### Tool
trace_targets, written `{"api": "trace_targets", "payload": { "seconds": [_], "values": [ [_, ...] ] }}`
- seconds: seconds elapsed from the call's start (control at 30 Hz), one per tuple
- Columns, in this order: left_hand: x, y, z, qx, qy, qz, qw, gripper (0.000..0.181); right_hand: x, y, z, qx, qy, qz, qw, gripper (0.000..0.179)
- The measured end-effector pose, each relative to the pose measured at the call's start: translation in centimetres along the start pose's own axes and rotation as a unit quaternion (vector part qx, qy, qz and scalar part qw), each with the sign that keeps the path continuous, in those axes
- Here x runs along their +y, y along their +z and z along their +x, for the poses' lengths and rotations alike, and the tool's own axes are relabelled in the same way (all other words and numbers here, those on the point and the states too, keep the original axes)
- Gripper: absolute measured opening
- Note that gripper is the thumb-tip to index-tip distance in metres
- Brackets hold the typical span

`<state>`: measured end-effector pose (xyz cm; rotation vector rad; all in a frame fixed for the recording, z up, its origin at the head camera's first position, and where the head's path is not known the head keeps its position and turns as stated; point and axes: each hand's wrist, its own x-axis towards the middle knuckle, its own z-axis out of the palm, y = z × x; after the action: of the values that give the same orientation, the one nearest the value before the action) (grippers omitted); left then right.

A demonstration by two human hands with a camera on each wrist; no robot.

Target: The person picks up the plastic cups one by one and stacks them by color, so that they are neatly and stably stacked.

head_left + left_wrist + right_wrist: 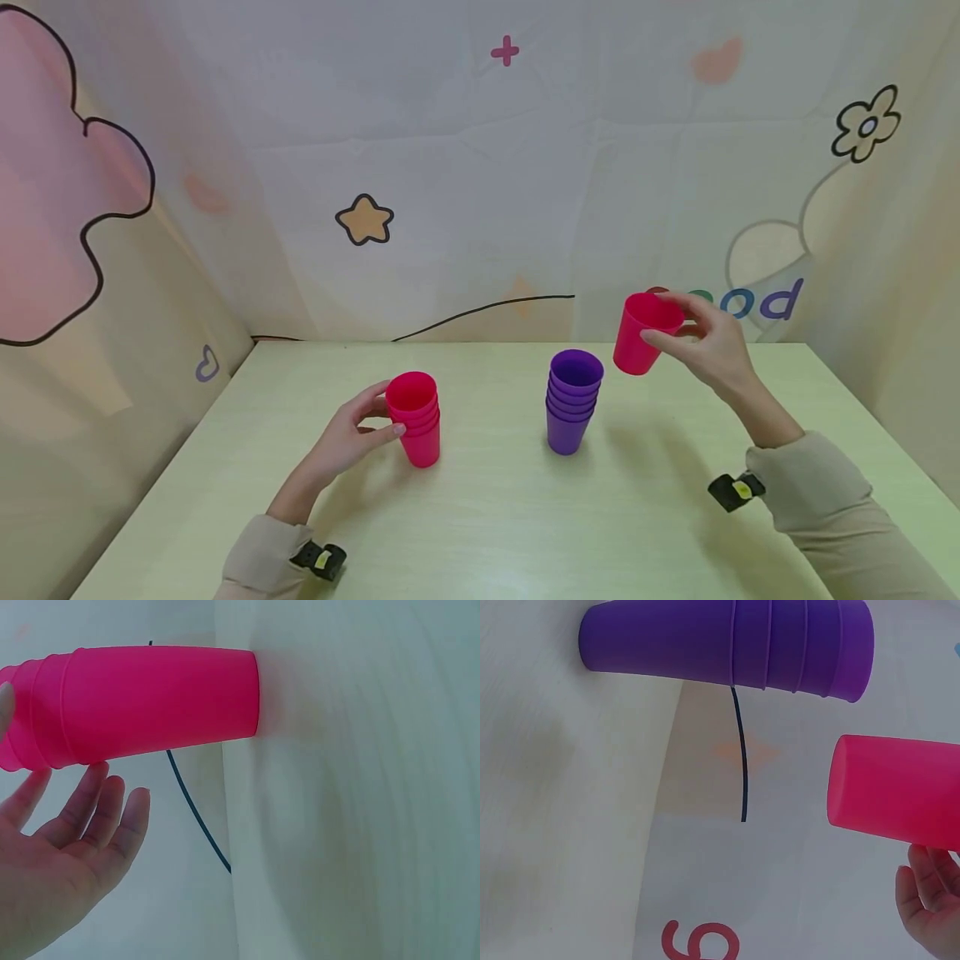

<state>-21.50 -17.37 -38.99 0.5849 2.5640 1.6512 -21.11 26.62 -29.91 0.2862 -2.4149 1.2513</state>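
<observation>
Toward the left of the table, a stack of several pink-red cups (422, 447) stands upright, mouths up. My left hand (347, 439) holds it near the rims, thumb on the near side and fingers behind; in the left wrist view the stack's base (244, 694) meets the tabletop. A single pink-red cup (634, 348) is raised above the table at the right, slightly tilted. My right hand (712, 343) grips this cup between thumb and fingers. Its underside (837, 780) shows in the right wrist view, clear of the table.
Between the hands stands a stack of several purple cups (567, 432), mouths up, just left of the raised cup. The pale table (487, 525) ends at a printed cloth backdrop (465, 167). Each wrist bears a small black camera.
</observation>
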Motion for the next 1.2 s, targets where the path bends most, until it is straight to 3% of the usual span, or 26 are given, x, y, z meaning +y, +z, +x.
{"api": "trace_targets", "payload": {
  "seconds": [0.23, 0.33, 0.47, 0.57, 0.87, 1.2],
  "values": [
    [0.5, 0.0, 0.1, 0.015, 0.012, -0.030, 0.9994, 0.057, -1.0, -0.3, 0.3, 0.003, -0.009, 0.002, 1.0000, 0.053],
    [1.8, 0.1, -0.3, 0.017, 0.015, -0.037, 0.9991, 0.056, -1.4, -0.3, 0.4, 0.005, -0.010, 0.003, 0.9999, 0.052],
    [1.9, 0.2, -0.1, 0.030, 0.010, -0.037, 0.9988, 0.057, -1.9, -0.2, 0.5, 0.007, -0.020, 0.002, 0.9998, 0.051],
    [0.7, 0.3, 0.3, 0.041, 0.008, -0.041, 0.9983, 0.057, -2.4, 0.0, 0.7, 0.006, -0.026, 0.007, 0.9996, 0.052],
    [1.0, 0.5, 0.4, 0.054, 0.005, -0.063, 0.9965, 0.052, -4.1, 1.1, 1.3, 0.004, -0.051, 0.034, 0.9981, 0.055],
    [1.0, 0.9, 0.3, 0.053, 0.007, -0.075, 0.9958, 0.050, -5.5, 3.2, 1.6, -0.029, -0.054, 0.078, 0.9951, 0.051]
  ]
}}
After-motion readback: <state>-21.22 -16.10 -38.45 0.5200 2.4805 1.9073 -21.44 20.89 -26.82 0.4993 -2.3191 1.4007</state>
